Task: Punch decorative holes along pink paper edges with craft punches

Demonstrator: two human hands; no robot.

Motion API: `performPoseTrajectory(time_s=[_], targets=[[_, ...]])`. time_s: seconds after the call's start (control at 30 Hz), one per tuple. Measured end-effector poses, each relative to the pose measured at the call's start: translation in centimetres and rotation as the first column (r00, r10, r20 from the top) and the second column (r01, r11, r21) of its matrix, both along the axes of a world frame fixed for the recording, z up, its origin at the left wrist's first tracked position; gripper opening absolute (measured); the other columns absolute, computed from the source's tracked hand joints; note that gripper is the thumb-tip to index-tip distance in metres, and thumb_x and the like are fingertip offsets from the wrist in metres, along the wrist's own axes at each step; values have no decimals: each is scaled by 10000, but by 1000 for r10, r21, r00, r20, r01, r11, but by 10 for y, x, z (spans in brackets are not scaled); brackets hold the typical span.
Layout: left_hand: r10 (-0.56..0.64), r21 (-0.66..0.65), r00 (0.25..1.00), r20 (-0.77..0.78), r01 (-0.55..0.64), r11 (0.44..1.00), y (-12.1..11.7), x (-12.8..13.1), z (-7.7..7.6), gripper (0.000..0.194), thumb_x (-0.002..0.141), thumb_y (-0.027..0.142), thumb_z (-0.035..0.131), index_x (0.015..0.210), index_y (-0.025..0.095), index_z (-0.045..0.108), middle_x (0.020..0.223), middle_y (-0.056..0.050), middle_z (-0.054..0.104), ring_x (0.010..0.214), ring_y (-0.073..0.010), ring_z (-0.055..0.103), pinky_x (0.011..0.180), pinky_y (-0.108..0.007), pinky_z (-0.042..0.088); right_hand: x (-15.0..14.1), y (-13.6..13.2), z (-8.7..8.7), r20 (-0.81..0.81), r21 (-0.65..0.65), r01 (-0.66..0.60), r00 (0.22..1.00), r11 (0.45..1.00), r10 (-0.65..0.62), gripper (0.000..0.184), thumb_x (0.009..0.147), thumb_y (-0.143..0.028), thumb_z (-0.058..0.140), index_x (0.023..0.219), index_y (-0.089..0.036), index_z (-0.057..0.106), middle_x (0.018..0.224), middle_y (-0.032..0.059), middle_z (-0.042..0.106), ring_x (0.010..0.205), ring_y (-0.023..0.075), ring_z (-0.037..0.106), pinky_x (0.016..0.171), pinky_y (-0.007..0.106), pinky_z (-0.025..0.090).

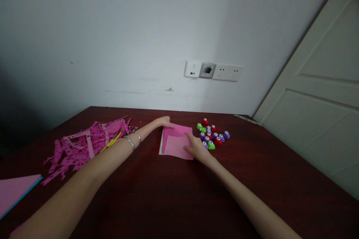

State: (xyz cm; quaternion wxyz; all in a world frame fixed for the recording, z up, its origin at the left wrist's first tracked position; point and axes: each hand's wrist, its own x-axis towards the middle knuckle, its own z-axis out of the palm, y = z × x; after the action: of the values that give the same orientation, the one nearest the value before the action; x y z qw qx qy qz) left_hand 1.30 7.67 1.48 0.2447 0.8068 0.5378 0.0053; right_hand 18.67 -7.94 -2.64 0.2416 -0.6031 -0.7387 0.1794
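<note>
A small stack of pink paper [178, 131] lies mid-table, with a pale edge showing beneath it on the left. Its front part, a lighter pink sheet [175, 146], looks raised or folded over the darker pink. My left hand [164, 121] grips the far left corner, thumb on top; its other fingers are mostly hidden. From the right side, my right hand [198, 148] lies on the lighter sheet, thumb and forefinger stretched apart. Just beyond that hand sit several small red, green and purple eyeball-like pieces [209, 135].
A heap of pink punched paper strips [81, 143] covers the table's left side, with a yellow pencil-like tool [112, 141] beside it. Pink and blue sheets [19, 192] lie at the near left. Behind the table stands a wall with sockets [227, 73]; a white door [319, 101] is at right.
</note>
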Motion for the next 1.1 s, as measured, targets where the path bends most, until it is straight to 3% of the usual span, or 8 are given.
performPoseTrajectory(time_s=[0.27,0.47,0.6,0.7,0.77,0.87,0.97,1.1], targets=[[78,-233,984,162,-38,972,-13,-12,8,356,469,384,743,636,94,621,583,-80,599,647,-233,571,598,-333,430,-1,-2,-3,24,19,20,999,1000,-20,642,709,-141,597,1307,-120,366,1067,153,606,955,249,582,813,318,433],[184,-371,801,569,50,927,-30,-23,4,389,483,278,749,813,94,657,770,-86,669,739,-219,606,677,-337,469,0,1,6,-195,38,51,980,998,-43,647,638,-86,613,1256,-156,435,925,83,648,775,206,614,708,311,470],[139,-204,576,806,49,978,-42,-57,28,428,585,276,715,965,98,630,923,-111,663,816,-194,608,766,-319,464,6,10,38,-679,-81,-13,733,997,-46,547,605,-133,660,1134,-163,523,780,29,673,648,175,628,591,302,507],[108,-76,399,911,-95,993,-49,-105,60,391,600,252,710,951,98,636,889,-119,669,750,-193,610,735,-339,477,7,16,63,-835,-116,-181,550,977,3,384,587,-180,714,960,-148,628,847,59,695,711,174,644,687,321,517],[84,50,449,890,-278,959,-55,-141,84,342,602,235,703,907,92,644,823,-84,671,698,-173,594,693,-320,474,2,20,73,-858,-117,-257,513,959,33,319,599,-212,725,905,-149,662,868,69,702,723,174,647,713,325,514],[157,334,695,701,-515,790,-68,-186,116,209,586,201,700,731,58,653,636,-28,625,553,-122,514,586,-262,432,-13,28,78,-858,-108,-251,513,962,37,256,590,-214,736,834,-155,690,832,58,709,696,159,644,721,313,508],[199,505,816,543,-507,699,-81,-215,139,142,596,216,698,660,97,651,516,15,553,521,-120,488,549,-223,392,-32,37,77,-875,-89,-259,482,962,49,225,581,-206,741,797,-159,698,828,53,709,695,155,639,733,314,503],[223,599,861,457,-483,639,-91,-233,156,105,524,142,730,536,148,626,370,41,438,518,-131,478,522,-194,368,-53,45,77,-897,-113,-272,441,956,19,205,570,-188,749,766,-157,698,800,57,706,674,157,628,715,322,500]])
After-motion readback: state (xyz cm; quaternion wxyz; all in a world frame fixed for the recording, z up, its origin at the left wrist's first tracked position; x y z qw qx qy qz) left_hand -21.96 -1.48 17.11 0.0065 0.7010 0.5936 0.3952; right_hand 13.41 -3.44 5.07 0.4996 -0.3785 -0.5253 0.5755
